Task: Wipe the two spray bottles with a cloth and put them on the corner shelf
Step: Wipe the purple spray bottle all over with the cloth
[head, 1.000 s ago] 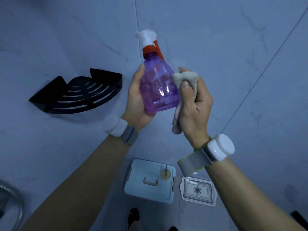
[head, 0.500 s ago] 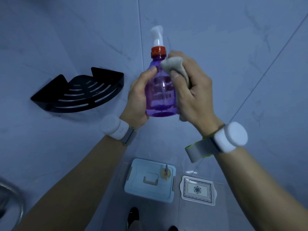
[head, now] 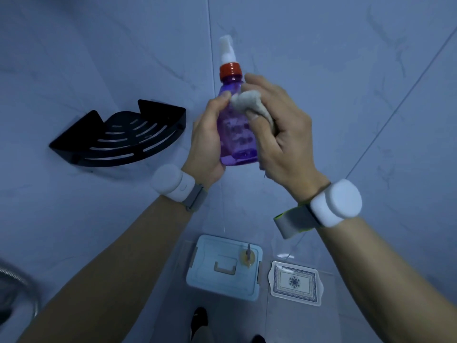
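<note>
**Mid-wipe, bottle held over the corner**

Now, from the left: the shelf (head: 118, 139) hangs on the wall, bare as far as can be seen. Just right of it the left hand (head: 206, 142) wraps the bottle (head: 236, 134) at its lower body, thumb high on the shoulder. The bottle stands upright in the air, well above the floor. The right hand (head: 279, 134) presses a bunched cloth (head: 249, 102) against the bottle's upper front, fingers curled around the fabric.

Clear plastic and seemingly near empty, the bottle is probably light, smooth, a little slippery, and its walls may flex. The wide lower body looks the safest hold; the narrow neck under the red cap would also serve.
</note>
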The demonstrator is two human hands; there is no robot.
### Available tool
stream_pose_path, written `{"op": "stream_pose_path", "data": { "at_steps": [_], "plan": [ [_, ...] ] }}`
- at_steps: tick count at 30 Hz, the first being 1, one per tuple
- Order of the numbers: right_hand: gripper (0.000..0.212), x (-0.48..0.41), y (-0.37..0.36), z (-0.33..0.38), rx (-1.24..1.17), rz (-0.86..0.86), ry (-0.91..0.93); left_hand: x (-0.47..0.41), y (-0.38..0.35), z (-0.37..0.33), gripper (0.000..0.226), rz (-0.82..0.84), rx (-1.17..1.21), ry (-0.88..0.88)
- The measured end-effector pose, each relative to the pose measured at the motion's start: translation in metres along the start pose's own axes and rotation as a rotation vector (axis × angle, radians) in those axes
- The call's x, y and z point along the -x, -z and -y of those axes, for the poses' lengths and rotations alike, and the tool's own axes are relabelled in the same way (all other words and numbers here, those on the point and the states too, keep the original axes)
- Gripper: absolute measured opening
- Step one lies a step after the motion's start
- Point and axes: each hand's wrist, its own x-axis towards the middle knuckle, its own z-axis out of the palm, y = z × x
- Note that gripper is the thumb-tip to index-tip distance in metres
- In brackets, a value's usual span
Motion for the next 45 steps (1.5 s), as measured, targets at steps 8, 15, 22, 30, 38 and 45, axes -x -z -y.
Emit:
{"op": "stream_pose_path", "data": {
  "at_steps": [8,15,22,30,38,45],
  "plan": [
    [0.029,0.029,-0.009,-0.004,-0.026,-0.044,0.092,0.003,-0.001,-0.007,0.053,0.056,0.162,0.062],
    [0.021,0.020,-0.003,-0.002,-0.332,-0.223,-0.355,0.009,-0.005,0.003,0.045,0.066,0.186,0.001],
    [0.025,0.017,0.003,-0.002,-0.379,-0.245,-0.519,0.009,-0.010,0.001,0.037,-0.032,0.055,-0.053],
    [0.031,0.018,0.001,0.000,-0.271,-0.300,-0.414,0.000,-0.012,-0.002,0.069,-0.086,-0.035,-0.024],
    [0.021,0.024,-0.001,0.000,-0.358,-0.321,-0.482,0.002,-0.009,0.010,0.053,0.114,0.115,0.016],
    [0.018,-0.001,0.023,-0.007,-0.200,-0.216,-0.326,-0.004,-0.003,0.004,0.057,0.054,0.027,-0.013]
  ]
}}
